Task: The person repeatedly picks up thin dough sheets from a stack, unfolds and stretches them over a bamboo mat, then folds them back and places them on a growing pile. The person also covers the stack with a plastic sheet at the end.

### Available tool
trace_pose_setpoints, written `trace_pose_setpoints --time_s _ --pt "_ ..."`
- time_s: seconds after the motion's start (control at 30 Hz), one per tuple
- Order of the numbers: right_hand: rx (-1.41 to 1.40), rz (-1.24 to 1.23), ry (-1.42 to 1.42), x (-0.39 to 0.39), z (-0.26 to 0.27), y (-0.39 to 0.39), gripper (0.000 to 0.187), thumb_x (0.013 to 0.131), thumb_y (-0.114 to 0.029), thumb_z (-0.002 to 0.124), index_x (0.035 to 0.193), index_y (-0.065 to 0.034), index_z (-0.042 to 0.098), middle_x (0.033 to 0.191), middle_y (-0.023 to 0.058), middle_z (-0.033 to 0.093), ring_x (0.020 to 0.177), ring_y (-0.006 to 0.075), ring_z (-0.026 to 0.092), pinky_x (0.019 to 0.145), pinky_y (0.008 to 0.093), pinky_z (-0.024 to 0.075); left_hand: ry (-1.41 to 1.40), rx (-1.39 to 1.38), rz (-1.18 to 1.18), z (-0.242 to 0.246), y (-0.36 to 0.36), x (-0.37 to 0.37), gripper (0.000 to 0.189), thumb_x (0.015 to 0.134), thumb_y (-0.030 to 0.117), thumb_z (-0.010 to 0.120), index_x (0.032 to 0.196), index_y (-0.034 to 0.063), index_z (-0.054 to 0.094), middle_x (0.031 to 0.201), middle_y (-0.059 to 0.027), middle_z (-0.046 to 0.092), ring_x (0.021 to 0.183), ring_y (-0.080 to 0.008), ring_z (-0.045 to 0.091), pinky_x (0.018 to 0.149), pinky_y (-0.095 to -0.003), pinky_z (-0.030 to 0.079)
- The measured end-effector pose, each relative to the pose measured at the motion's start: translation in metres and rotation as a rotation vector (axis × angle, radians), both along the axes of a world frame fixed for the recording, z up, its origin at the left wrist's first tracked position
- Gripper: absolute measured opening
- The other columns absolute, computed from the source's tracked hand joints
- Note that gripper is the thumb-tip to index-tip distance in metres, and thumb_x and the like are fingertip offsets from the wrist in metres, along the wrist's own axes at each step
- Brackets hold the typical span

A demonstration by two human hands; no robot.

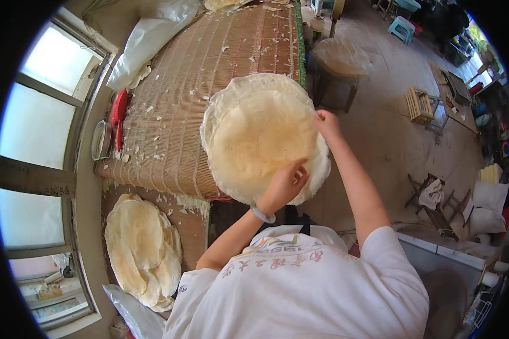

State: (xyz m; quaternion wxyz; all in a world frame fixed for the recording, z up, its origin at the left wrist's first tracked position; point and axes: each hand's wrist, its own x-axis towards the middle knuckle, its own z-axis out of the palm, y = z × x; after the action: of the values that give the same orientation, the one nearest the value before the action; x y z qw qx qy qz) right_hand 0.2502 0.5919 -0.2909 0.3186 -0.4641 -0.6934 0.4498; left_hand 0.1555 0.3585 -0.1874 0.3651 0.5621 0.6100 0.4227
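Observation:
A stack of large, thin round flatbreads (263, 127), pale with a golden-tan middle, lies at the near right corner of a mat-covered table, partly past its edge. My right hand (327, 126) pinches the stack's right rim between thumb and fingers; how many sheets it holds is hidden. Over the near part of the top flatbread is my left hand (286, 180), a pale bangle (263, 215) on its wrist. Its fingers are bent, and I cannot tell whether they grip a sheet.
Flakes litter the woven slat mat (174, 106). A red brush (118, 112) and a round tin (101, 140) lie by the window. Another flatbread pile (142, 250) rests on a lower board at left. A plastic-covered stool (341, 59) stands beyond the table's right edge.

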Motion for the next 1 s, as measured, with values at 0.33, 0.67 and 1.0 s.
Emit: trace_pose_setpoints --time_s 0.33,0.67,1.0 --pt "-0.597 0.183 0.313 0.020 0.015 -0.028 0.029 0.080 -0.012 0.066 0.104 0.0019 0.060 0.092 0.0087 0.066 0.080 0.0175 0.063 0.070 0.0314 0.0502 -0.808 -0.574 0.868 -0.077 -0.151 -0.059 0.042 0.086 0.038 0.062 0.113 0.0077 0.051 0.096 -0.0018 0.056 0.079 -0.0122 0.054 0.067 -0.0257 0.047" --pt "0.228 0.320 -0.530 0.007 0.068 -0.012 0.032 0.069 -0.012 0.067 0.094 0.0046 0.061 0.086 0.0182 0.066 0.080 0.0271 0.065 0.074 0.0362 0.0486 -1.222 -0.479 0.779 -0.090 -0.146 -0.055 0.032 0.084 0.033 0.065 0.100 0.0063 0.058 0.085 0.0010 0.061 0.065 -0.0076 0.055 0.058 -0.0226 0.047" --pt "0.553 0.428 -0.831 -0.074 0.202 -0.081 0.022 0.067 -0.012 0.063 0.082 0.0043 0.065 0.064 0.0157 0.062 0.061 0.0229 0.061 0.060 0.0372 0.0468 -1.145 -0.212 0.769 -0.031 -0.199 -0.085 0.017 0.081 0.020 0.066 0.078 0.0042 0.063 0.069 -0.0007 0.060 0.058 -0.0081 0.056 0.056 -0.0239 0.049"
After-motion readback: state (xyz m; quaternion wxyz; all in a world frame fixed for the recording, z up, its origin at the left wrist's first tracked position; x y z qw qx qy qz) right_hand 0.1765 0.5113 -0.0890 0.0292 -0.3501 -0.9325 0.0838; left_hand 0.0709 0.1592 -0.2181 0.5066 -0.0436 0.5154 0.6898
